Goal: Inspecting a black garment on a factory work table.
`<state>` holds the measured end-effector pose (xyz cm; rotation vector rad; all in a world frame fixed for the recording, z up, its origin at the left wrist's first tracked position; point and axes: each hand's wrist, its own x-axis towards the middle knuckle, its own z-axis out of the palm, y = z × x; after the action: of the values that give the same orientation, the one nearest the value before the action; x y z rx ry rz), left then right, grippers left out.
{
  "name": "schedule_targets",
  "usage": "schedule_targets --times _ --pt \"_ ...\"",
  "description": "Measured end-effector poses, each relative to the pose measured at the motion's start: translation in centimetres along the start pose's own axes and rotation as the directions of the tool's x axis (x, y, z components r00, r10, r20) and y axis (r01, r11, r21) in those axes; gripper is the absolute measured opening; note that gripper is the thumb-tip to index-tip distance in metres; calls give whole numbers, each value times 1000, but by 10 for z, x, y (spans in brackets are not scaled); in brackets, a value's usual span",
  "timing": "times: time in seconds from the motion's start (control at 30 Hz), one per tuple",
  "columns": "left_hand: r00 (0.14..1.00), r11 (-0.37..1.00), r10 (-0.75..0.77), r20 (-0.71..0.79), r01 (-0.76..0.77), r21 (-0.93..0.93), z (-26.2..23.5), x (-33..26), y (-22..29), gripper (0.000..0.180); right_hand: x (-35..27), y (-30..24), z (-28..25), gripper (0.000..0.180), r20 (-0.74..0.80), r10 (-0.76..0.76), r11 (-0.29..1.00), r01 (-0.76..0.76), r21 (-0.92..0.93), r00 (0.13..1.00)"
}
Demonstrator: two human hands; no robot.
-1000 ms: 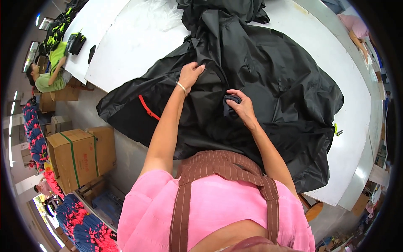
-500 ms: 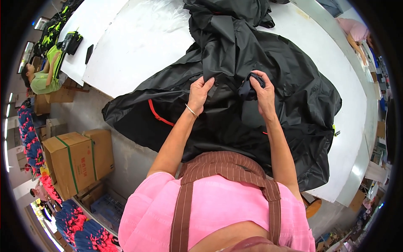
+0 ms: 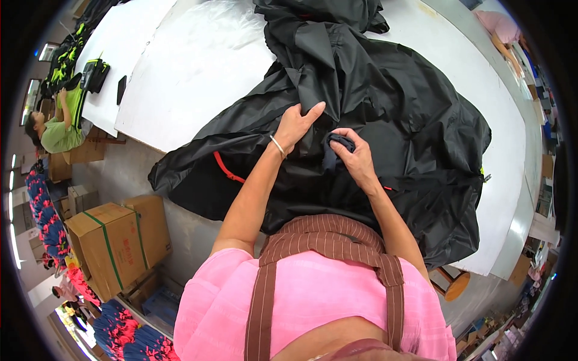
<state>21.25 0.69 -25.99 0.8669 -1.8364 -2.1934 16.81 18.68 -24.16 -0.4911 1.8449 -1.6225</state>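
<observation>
A large shiny black garment (image 3: 415, 132) lies spread and crumpled over the white table in front of me, its lower edge hanging toward my waist. A red strip (image 3: 226, 167) shows on its matte inner side at the left. My left hand (image 3: 294, 127), with a bangle at the wrist, is closed on a fold of the garment near its middle; the thumb lies along the fabric and some fingers are hidden. Just to the right, my right hand (image 3: 356, 157) grips a bunched dark navy cloth (image 3: 336, 147) between thumb and fingers, above the garment.
More black fabric (image 3: 325, 12) is heaped at the far side of the white table (image 3: 192, 78), beside clear plastic film (image 3: 232, 24). A phone (image 3: 121, 90) lies at the left. A strapped cardboard box (image 3: 114, 243) and a wooden stool (image 3: 456, 286) stand below. Co-workers sit left and far right.
My right hand has moved left and nearer to me with the navy cloth, closer to my left hand. My left hand has shifted slightly right, its thumb now more extended.
</observation>
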Motion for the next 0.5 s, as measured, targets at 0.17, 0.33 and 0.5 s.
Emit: schedule_targets --times 0.17,0.33,0.5 --pt "991 979 -96 93 77 188 6 9 10 36 3 3 -5 19 -19 -101 980 96 -177 995" --pt "999 983 -28 -34 21 -183 25 -16 -13 27 8 -2 -28 17 -301 -213 900 67 -430 929" --pt "996 977 -43 -76 26 -214 40 -36 -24 27 6 -28 -23 18 -329 48 985 9 170 943"
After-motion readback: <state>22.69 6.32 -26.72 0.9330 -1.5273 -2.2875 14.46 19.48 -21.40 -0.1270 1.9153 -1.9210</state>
